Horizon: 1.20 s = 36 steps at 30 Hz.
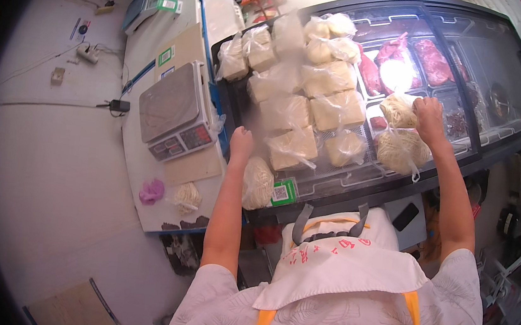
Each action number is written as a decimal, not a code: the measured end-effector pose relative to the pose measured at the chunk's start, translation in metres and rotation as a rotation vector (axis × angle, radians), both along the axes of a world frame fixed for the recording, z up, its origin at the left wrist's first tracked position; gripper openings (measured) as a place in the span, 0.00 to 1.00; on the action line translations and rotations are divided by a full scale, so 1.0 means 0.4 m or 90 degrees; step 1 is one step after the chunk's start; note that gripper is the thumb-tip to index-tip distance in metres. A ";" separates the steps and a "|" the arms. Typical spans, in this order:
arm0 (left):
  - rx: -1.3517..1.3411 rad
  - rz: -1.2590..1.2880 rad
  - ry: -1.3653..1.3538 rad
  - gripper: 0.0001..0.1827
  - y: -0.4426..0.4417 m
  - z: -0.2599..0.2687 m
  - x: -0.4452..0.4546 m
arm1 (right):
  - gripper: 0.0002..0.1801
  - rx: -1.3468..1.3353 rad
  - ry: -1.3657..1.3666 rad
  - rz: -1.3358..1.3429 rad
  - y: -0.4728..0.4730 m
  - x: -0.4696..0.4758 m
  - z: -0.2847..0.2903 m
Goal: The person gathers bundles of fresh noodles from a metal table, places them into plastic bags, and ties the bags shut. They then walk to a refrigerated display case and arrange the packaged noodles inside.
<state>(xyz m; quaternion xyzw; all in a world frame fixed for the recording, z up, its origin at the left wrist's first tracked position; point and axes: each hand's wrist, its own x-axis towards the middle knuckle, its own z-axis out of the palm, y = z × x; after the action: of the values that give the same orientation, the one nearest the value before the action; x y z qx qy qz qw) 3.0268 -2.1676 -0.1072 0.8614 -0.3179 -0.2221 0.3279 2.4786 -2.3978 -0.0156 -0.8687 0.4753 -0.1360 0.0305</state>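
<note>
My right hand [429,118] is at the right of the stacked goods, its fingers closed on a clear plastic bag of pale noodles [397,110]. Just below it, touching or nearly so, a second knotted bag of noodles [400,151] rests on the glass top of a display case [334,184]. My left hand [241,142] is curled over the case's left edge, and I see nothing in it. Near that forearm stands another bag of noodles [258,183]. Between my hands sit several bagged pale blocks, probably tofu [337,108].
Raw meat [433,61] lies in trays under the glass. To the left, a digital scale [170,110] stands on a white counter [135,149], with a purple bag [151,191] and loose-looking noodles [187,197] nearby. A green code card [284,192] lies at the front edge. A phone [405,217] is below.
</note>
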 end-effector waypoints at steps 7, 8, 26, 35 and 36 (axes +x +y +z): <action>0.059 0.036 0.137 0.11 -0.044 -0.033 0.030 | 0.03 0.027 -0.144 -0.127 0.086 -0.102 0.151; 0.061 0.032 0.133 0.11 -0.061 -0.008 0.016 | 0.03 0.041 -0.180 -0.164 0.114 -0.113 0.184; -0.060 -0.166 0.174 0.13 -0.332 -0.097 -0.353 | 0.05 0.176 -0.349 -0.383 0.500 -0.083 0.420; 0.010 -0.459 0.247 0.08 -0.540 -0.053 -0.656 | 0.03 0.327 -0.449 -0.392 0.548 0.104 0.418; -0.032 -0.413 0.545 0.10 -0.535 -0.045 -0.649 | 0.03 0.354 -0.462 -0.380 0.547 0.133 0.406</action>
<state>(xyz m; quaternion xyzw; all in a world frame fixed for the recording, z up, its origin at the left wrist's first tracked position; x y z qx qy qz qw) 2.7670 -2.3816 -0.1253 0.5430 -0.4108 -0.6359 0.3633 2.5319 -2.1788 0.1470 -0.5528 0.6782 -0.2990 0.3808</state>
